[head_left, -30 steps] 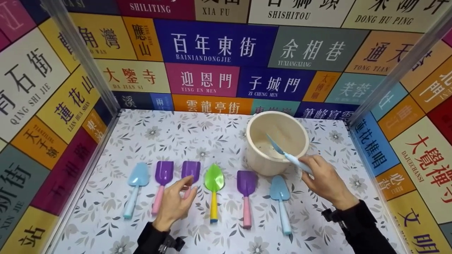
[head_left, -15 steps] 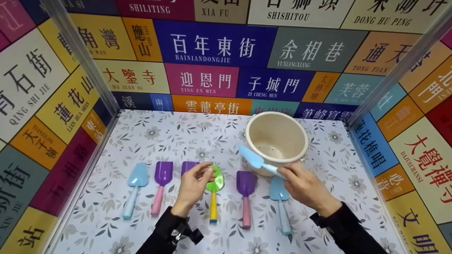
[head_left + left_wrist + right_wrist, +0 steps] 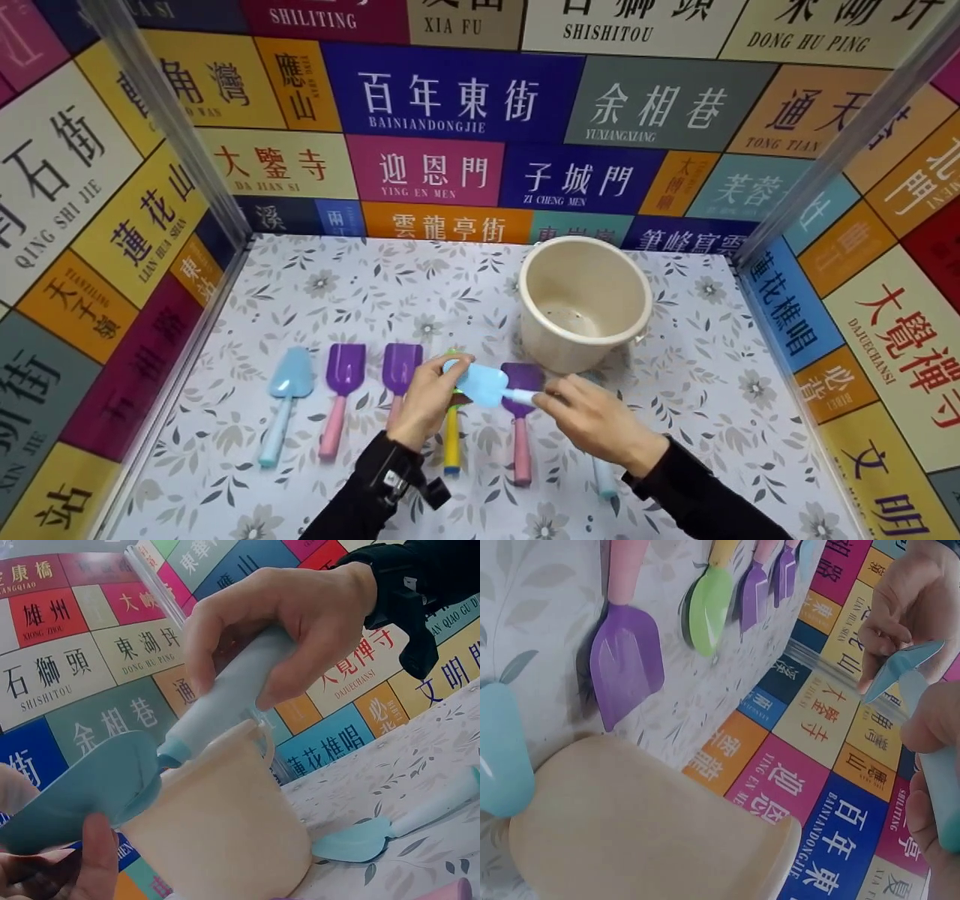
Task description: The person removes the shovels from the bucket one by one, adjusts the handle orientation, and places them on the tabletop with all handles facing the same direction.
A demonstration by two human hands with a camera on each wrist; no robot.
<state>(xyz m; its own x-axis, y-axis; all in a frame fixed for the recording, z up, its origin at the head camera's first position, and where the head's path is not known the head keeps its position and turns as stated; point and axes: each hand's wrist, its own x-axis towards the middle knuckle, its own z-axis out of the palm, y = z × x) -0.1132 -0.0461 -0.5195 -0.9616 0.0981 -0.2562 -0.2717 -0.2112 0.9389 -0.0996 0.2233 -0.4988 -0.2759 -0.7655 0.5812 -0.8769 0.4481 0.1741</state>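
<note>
My right hand (image 3: 604, 420) grips the handle of a light blue hand trowel (image 3: 484, 384), held up above the table. At the other end, my left hand (image 3: 427, 401) pinches the trowel's blade near its tip; the left wrist view shows the left thumb (image 3: 99, 859) against the blade. Below lie a green trowel (image 3: 451, 442) with a yellow handle, partly hidden by the left hand, and a purple shovel (image 3: 521, 450) with a pink handle. A cream bucket (image 3: 581, 341) stands behind the hands.
Further left lie two purple shovels (image 3: 346, 367) (image 3: 401, 364) and a light blue trowel (image 3: 291, 371). Another light blue trowel (image 3: 360, 840) lies beside the bucket, mostly hidden under the right hand in the head view. Sign-covered walls (image 3: 454, 90) enclose the floral table (image 3: 360, 285).
My right hand has brought the trowel from over the bucket leftward and toward me. The left hand has moved right and taken hold of the blade.
</note>
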